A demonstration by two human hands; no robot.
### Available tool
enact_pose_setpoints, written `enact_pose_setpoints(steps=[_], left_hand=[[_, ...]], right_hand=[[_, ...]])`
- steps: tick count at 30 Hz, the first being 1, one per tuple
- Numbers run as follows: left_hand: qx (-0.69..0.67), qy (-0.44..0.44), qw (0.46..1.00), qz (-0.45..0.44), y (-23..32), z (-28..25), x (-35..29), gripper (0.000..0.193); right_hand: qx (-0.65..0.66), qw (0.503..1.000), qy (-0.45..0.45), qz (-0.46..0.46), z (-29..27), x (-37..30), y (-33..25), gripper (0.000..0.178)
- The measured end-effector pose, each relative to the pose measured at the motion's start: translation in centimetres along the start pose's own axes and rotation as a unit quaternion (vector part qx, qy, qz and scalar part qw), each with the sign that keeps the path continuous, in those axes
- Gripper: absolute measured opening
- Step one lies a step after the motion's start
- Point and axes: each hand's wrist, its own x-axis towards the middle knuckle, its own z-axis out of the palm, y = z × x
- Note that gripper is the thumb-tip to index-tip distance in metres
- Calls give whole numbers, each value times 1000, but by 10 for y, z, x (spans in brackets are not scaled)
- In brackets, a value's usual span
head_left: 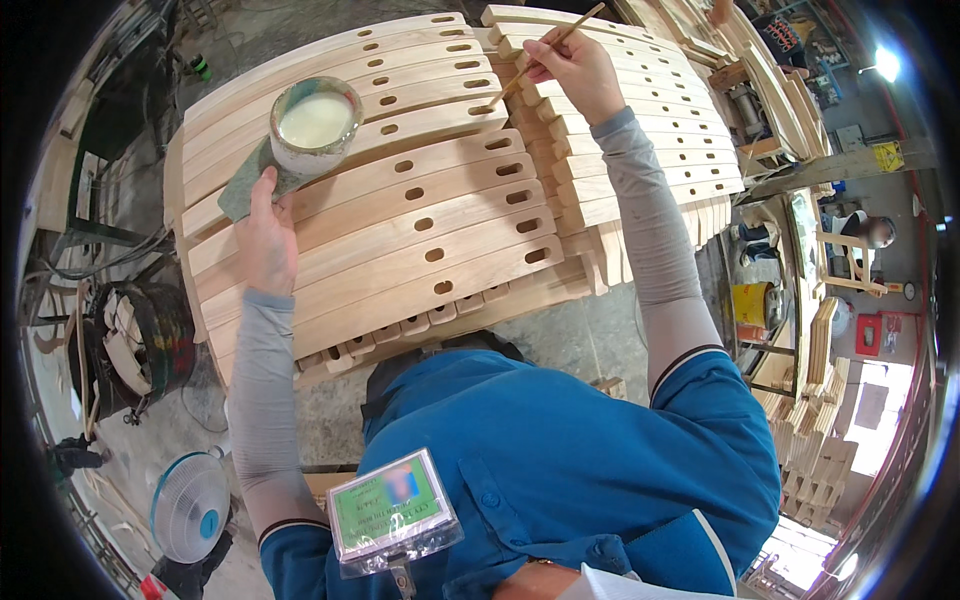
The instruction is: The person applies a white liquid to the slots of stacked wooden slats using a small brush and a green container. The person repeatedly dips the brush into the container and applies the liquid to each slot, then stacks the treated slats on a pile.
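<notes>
Diagonally, a thin stick (509,86) passes through the right grip (577,74).

White fan (188,510), dark drum (172,340), yellow bucket (750,305).

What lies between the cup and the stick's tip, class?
In the head view, pale wooden slats with oval slots show between the cup and the tip of the stick.

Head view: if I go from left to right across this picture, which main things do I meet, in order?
White fan → left hand → cup of whitish liquid → right hand → yellow container → bright lamp.
</notes>
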Motion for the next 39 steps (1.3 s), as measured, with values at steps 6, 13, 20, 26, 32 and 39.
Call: enact_pose_setpoints(steps=[6, 13, 20, 26, 32, 39], left_hand=[[18, -4, 1000, 5, -3, -2, -1, 28], [30, -3, 999, 14, -5, -7, -2, 26], [30, -10, 999, 14, -9, -7, 1, 26], [33, -1, 999, 6, -7, -3, -1, 27], [42, 21, 999, 11, -6, -5, -1, 28], [19, 13, 1000, 11, -6, -6, -1, 28]], right_hand=[[-127, 989, -77, -24, 43, -3, -6, 18], [-126, 987, -87, -43, 41, -3, -16, 19], [-181, 980, -77, -41, 27, 5, -21, 24], [-106, 991, -80, -10, 40, 3, -18, 22], [-57, 994, -76, -47, 1, -3, -19, 10], [143, 989, 28, 2, -13, -6, -4, 18]])
